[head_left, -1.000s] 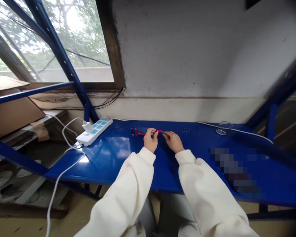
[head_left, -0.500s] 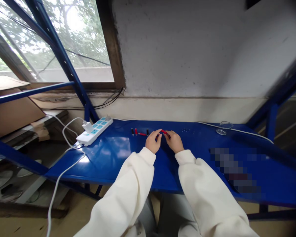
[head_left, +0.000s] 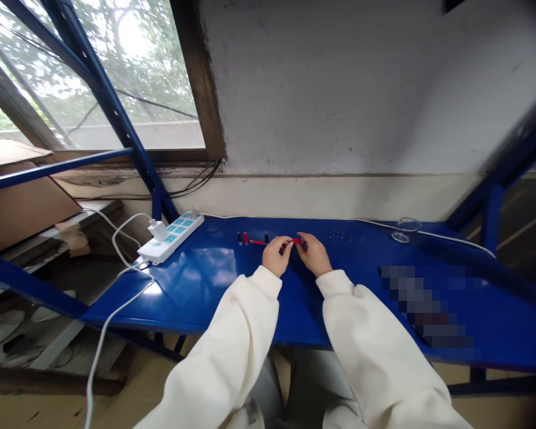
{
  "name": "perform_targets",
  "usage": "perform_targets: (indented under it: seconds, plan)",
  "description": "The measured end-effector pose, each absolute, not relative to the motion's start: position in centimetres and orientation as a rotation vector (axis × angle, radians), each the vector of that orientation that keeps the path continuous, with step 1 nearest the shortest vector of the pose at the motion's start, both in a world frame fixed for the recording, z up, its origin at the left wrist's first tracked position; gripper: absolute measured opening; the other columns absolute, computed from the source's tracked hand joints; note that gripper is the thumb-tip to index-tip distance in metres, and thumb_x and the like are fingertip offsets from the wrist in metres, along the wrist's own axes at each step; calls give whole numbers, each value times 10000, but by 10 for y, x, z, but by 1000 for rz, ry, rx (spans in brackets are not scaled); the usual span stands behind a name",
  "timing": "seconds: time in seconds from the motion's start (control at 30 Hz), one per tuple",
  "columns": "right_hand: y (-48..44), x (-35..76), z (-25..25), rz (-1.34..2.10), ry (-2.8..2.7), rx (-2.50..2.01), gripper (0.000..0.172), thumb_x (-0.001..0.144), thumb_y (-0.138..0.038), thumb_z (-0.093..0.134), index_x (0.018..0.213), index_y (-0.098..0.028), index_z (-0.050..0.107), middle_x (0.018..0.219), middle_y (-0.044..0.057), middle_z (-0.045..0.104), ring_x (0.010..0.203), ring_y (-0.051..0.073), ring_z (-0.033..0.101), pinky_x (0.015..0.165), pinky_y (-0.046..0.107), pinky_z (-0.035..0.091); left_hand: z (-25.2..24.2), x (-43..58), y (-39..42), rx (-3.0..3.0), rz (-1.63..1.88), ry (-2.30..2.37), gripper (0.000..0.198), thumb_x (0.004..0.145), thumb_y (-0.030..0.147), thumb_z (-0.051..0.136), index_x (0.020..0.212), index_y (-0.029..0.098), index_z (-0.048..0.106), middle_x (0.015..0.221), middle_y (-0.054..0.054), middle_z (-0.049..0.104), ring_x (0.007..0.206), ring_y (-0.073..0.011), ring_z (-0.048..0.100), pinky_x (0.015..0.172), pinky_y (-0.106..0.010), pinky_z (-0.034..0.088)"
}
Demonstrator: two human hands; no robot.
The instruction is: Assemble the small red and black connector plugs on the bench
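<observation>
Between my two hands, just above the blue tabletop [head_left: 245, 280], is a small red cylindrical piece [head_left: 296, 240]. My left hand [head_left: 276, 255] pinches its left end with thumb and fingertips. Closed on the right end are the fingers of my right hand [head_left: 314, 253], which hide part of it. Standing on the table left of my hands are a small black cylinder [head_left: 239, 237], a red cylinder [head_left: 245, 238] and another black cylinder [head_left: 267, 238]. A red piece [head_left: 256, 242] lies on its side among them.
A white power strip [head_left: 172, 238] with a plug and cable sits at the table's left end. Several tiny parts [head_left: 336, 234] lie right of my hands. Clear round objects [head_left: 401, 237] rest farther right, near a white cable. A blurred-out dark item [head_left: 422, 310] lies front right.
The red piece has turned from a slant to nearly level, and my left fingertips have come down onto its left end. Both arms stay in almost the same place.
</observation>
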State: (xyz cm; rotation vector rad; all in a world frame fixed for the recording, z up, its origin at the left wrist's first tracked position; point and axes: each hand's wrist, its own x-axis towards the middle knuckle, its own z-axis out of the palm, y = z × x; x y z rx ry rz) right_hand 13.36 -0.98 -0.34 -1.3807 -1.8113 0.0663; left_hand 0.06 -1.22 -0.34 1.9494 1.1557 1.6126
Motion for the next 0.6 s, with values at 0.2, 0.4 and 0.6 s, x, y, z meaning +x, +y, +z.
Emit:
perform_targets:
  seconds: [0.2, 0.4, 0.6]
  plan:
    - [-12, 131, -2, 121, -1835, -1350, 340, 772, -244, 436, 1099, -155, 468, 862, 60, 607, 735, 146, 562, 657, 254, 431, -4, 1, -12, 1904, 1576, 1180, 175, 757, 281, 509, 885, 192, 588, 793, -33, 606, 624, -91, 530, 618, -228, 449]
    - [-15, 127, 1, 171, -1883, -1381, 277, 768, -236, 440, 1039, -178, 450, 894, 63, 618, 664, 137, 575, 575, 231, 402, -5, 0, -11, 1889, 1576, 1184, 164, 745, 262, 515, 870, 188, 590, 811, -39, 608, 626, -93, 528, 600, -224, 444]
    - [-13, 121, 3, 181, -1940, -1407, 173, 779, -262, 432, 930, -193, 483, 821, 47, 638, 619, 143, 582, 549, 227, 380, -2, -2, -14, 1771, 1606, 1157, 237, 724, 284, 546, 940, 190, 565, 766, -24, 586, 572, -73, 511, 545, -198, 429]
